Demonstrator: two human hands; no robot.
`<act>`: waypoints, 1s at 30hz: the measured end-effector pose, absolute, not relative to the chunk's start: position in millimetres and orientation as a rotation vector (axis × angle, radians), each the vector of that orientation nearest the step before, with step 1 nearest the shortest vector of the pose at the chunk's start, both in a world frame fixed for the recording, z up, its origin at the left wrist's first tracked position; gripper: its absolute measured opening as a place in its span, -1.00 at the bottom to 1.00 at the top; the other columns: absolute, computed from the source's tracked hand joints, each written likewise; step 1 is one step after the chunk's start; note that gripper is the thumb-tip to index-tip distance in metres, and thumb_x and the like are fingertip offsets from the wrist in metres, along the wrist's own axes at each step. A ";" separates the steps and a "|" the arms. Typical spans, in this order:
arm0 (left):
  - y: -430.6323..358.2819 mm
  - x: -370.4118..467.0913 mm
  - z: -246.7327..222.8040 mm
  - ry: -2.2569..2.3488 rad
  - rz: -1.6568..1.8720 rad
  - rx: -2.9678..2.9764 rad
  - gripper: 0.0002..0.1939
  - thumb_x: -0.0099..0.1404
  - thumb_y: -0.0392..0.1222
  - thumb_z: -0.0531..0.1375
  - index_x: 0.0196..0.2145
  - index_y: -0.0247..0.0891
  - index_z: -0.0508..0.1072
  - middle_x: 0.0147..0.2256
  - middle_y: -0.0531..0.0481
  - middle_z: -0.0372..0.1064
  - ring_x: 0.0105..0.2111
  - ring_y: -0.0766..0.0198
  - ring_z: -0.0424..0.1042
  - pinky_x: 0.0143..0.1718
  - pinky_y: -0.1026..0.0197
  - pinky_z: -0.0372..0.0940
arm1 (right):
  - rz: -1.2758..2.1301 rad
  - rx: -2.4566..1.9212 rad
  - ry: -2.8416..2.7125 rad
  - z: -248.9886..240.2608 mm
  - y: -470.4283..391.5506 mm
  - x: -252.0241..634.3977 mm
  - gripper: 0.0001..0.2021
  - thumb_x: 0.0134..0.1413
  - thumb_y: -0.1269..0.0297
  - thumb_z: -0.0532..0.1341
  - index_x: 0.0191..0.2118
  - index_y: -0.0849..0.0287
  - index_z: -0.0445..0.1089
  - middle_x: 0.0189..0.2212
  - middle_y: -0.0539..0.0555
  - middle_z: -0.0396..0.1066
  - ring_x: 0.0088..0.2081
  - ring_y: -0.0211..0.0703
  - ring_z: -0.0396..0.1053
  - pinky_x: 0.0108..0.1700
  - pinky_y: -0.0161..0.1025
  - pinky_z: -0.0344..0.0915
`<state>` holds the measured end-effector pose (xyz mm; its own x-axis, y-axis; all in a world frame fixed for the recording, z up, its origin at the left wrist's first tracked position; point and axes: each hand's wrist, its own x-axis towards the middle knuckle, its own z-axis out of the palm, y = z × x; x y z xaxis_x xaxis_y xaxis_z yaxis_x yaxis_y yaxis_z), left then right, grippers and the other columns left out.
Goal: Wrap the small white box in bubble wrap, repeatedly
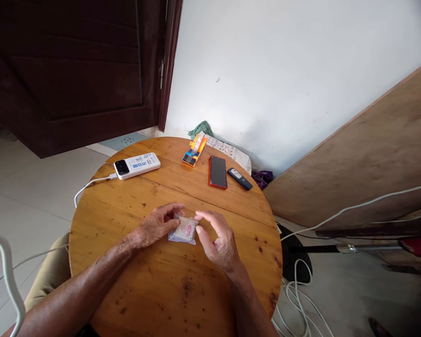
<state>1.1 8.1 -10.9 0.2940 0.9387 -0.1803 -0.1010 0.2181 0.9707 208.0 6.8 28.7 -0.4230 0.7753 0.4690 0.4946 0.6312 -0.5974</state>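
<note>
A small clear plastic packet [184,229] with red print on a pale label lies on the round wooden table. My left hand [157,225] is at its left side, the thumb touching the packet's upper left edge and the fingers curved apart behind it. On the other side, my right hand [218,239] is held with thumb and fingers apart, their tips close to the packet's right edge. Whether those right fingertips touch the plastic I cannot tell.
Toward the back of the wooden table [154,285] lie a white power bank [140,165] with a cable, an orange tape dispenser [195,150], a red-edged phone [218,172] and a dark remote [240,179]. White cables [298,290] loop on the floor at right. A dark door [91,70] stands at left.
</note>
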 end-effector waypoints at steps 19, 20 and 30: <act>11.0 2.0 -15.3 0.978 0.928 1.093 -0.46 0.11 -0.06 0.30 0.04 -0.28 0.40 -0.14 -0.08 0.42 -0.28 0.25 0.40 -0.26 0.23 0.30 | 0.639 -1.062 -2.228 25.8 9.6 210.0 -0.56 0.03 0.40 0.24 0.08 0.07 0.30 -0.12 0.11 0.47 -0.10 0.00 0.41 -0.02 -0.05 0.33; 11.0 2.1 -15.1 0.981 0.926 1.101 -0.46 0.12 -0.06 0.29 0.04 -0.29 0.40 -0.14 -0.09 0.42 -0.28 0.25 0.40 -0.26 0.23 0.29 | 0.644 -1.057 -2.230 25.6 9.7 209.9 -0.55 0.03 0.39 0.23 0.09 0.07 0.30 -0.12 0.12 0.47 -0.10 0.00 0.41 -0.02 -0.05 0.34; 10.6 3.6 -12.9 1.034 0.944 1.134 -0.49 0.11 -0.09 0.26 0.01 -0.32 0.42 -0.14 -0.11 0.43 -0.29 0.24 0.40 -0.29 0.22 0.30 | 0.634 -1.026 -2.179 22.5 12.9 210.3 -0.56 0.06 0.37 0.24 0.10 0.06 0.31 -0.18 0.08 0.49 -0.15 -0.04 0.42 -0.02 -0.05 0.35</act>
